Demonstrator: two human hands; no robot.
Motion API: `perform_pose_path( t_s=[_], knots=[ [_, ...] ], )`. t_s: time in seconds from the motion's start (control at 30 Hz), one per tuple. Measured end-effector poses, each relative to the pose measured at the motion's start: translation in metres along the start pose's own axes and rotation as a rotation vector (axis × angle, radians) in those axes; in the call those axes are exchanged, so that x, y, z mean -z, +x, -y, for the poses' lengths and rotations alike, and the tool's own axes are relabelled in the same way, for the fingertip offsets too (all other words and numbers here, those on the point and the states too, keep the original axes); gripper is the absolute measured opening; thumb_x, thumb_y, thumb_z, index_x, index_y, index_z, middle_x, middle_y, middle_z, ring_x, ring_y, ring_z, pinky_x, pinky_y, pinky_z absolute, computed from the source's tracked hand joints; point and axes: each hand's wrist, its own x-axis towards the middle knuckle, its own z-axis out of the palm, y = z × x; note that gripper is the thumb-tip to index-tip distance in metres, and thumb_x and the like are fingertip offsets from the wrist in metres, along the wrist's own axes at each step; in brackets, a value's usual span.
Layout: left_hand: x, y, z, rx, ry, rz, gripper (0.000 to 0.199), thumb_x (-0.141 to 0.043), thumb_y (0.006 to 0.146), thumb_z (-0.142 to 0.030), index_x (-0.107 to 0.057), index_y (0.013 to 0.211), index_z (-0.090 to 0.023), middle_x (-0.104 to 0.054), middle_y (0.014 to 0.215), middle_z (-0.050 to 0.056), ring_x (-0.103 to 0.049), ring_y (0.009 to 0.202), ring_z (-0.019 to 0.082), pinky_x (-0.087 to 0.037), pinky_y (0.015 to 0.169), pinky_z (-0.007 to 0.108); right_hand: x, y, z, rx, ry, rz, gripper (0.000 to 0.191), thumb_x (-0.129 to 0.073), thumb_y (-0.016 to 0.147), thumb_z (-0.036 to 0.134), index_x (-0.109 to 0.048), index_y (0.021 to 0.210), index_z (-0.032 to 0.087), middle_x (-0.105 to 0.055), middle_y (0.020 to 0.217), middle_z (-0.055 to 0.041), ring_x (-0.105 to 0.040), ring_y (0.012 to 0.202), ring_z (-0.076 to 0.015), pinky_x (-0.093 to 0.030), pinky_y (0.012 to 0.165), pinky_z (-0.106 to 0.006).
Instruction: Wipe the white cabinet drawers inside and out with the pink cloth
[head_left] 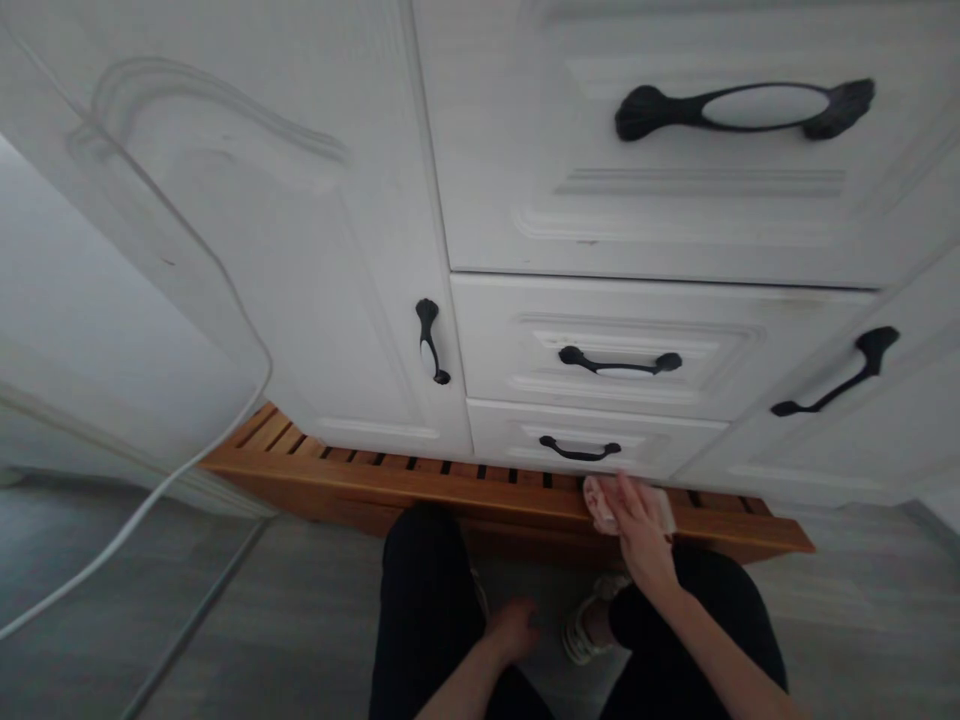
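My right hand [637, 525] presses a crumpled pale pink cloth [600, 503] onto the front edge of a slatted wooden bench [450, 490]. Its fingers lie over the cloth, just below the lowest drawer [510, 425] of a white cabinet. Low between my knees, my left hand [514, 628] is held near the inner side of my left leg, its fingers curled in. Nothing shows in it, though the area is dim and somewhat blurred.
White cabinet doors and drawers with black handles [581, 449] rise behind the bench. A white cable [150, 500] hangs down the left side and runs past the bench end. My knees [427, 570] are close to the bench front. Grey wood-look flooring [300, 620] lies beneath.
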Motion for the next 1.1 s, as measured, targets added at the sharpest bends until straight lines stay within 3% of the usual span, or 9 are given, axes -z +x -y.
perform_pose_path(
  t_s=[0.07, 0.13, 0.3, 0.37, 0.43, 0.57, 0.73, 0.9, 1.1],
  knots=[
    [0.0, 0.0, 0.0, -0.012, -0.008, -0.012, 0.028, -0.061, 0.095, -0.032, -0.063, 0.119, -0.019, -0.065, 0.127, 0.008, -0.06, 0.117, 0.023, -0.047, 0.104, 0.046, -0.005, 0.007, 0.035, -0.01, 0.209, 0.11, 0.062, -0.039, 0.087, 0.009, -0.056, 0.143, 0.029, -0.053, 0.149, -0.0085, -0.054, 0.13, -0.0274, -0.05, 0.107, -0.049],
    [0.0, 0.001, -0.001, -0.018, -0.012, -0.017, 0.029, -0.062, 0.094, -0.032, -0.063, 0.12, -0.019, -0.065, 0.127, 0.008, -0.061, 0.117, 0.023, -0.049, 0.102, 0.047, 0.009, 0.026, 0.072, 0.006, 0.365, 0.122, 0.059, -0.04, 0.086, 0.011, -0.059, 0.139, 0.029, -0.061, 0.138, -0.0079, -0.06, 0.121, -0.024, -0.052, 0.104, -0.043],
    [0.001, 0.003, -0.004, -0.034, -0.014, -0.02, 0.032, -0.066, 0.092, -0.035, -0.063, 0.12, -0.02, -0.066, 0.123, 0.007, -0.062, 0.114, 0.024, -0.051, 0.099, 0.046, 0.081, 0.104, 0.158, 0.136, 0.314, -0.308, 0.058, -0.045, 0.094, 0.016, -0.049, 0.148, 0.038, -0.063, 0.126, -0.0087, -0.059, 0.111, -0.0294, -0.053, 0.093, -0.047],
    [0.002, 0.003, -0.004, -0.043, -0.017, -0.018, 0.032, -0.064, 0.093, -0.036, -0.062, 0.121, -0.02, -0.066, 0.123, 0.007, -0.063, 0.113, 0.024, -0.051, 0.098, 0.046, 0.09, 0.137, 0.179, 0.194, 0.187, -0.544, 0.063, -0.051, 0.095, 0.015, -0.043, 0.149, 0.045, -0.063, 0.121, -0.0061, -0.059, 0.105, -0.0269, -0.051, 0.092, -0.044],
    [0.004, 0.003, -0.005, -0.048, -0.022, -0.022, 0.031, -0.062, 0.094, -0.035, -0.063, 0.12, -0.019, -0.066, 0.124, 0.008, -0.063, 0.114, 0.024, -0.051, 0.099, 0.046, 0.078, 0.165, 0.187, 0.252, 0.072, -0.651, 0.068, -0.054, 0.095, 0.015, -0.037, 0.151, 0.05, -0.064, 0.12, -0.0042, -0.059, 0.102, -0.0247, -0.049, 0.094, -0.042],
    [0.007, 0.001, -0.005, -0.067, -0.049, -0.034, 0.03, -0.059, 0.096, -0.034, -0.062, 0.123, -0.02, -0.064, 0.129, 0.009, -0.06, 0.119, 0.024, -0.049, 0.102, 0.046, 0.019, 0.193, 0.178, 0.405, -0.059, -0.404, 0.067, -0.051, 0.098, 0.019, -0.029, 0.154, 0.049, -0.069, 0.122, -0.0007, -0.06, 0.099, -0.0213, -0.045, 0.1, -0.038],
    [0.009, 0.003, -0.006, -0.071, -0.084, -0.038, 0.028, -0.059, 0.096, -0.034, -0.063, 0.119, -0.019, -0.066, 0.123, 0.008, -0.062, 0.115, 0.024, -0.05, 0.1, 0.046, -0.035, 0.171, 0.157, 0.584, -0.068, -0.036, 0.068, -0.043, 0.095, 0.008, -0.034, 0.155, 0.039, -0.065, 0.137, 0.0014, -0.061, 0.116, -0.0161, -0.046, 0.098, -0.031],
    [0.009, 0.002, -0.007, -0.067, -0.093, -0.047, 0.026, -0.06, 0.094, -0.03, -0.065, 0.116, -0.019, -0.067, 0.123, 0.008, -0.062, 0.113, 0.023, -0.049, 0.101, 0.045, -0.051, 0.138, 0.143, 0.57, -0.052, 0.254, 0.049, -0.046, 0.095, 0.011, -0.058, 0.138, 0.031, -0.065, 0.138, -0.0047, -0.061, 0.12, -0.0209, -0.045, 0.093, -0.037],
    [0.008, 0.001, -0.004, -0.062, -0.071, -0.042, 0.033, -0.054, 0.09, -0.023, -0.063, 0.122, -0.021, -0.066, 0.127, 0.009, -0.062, 0.117, 0.024, -0.047, 0.099, 0.038, -0.043, 0.136, 0.163, 0.53, -0.046, 0.26, 0.031, -0.05, 0.099, 0.022, -0.064, 0.126, 0.028, -0.07, 0.127, -0.0047, -0.059, 0.117, -0.0236, -0.044, 0.096, -0.043]
  ],
)
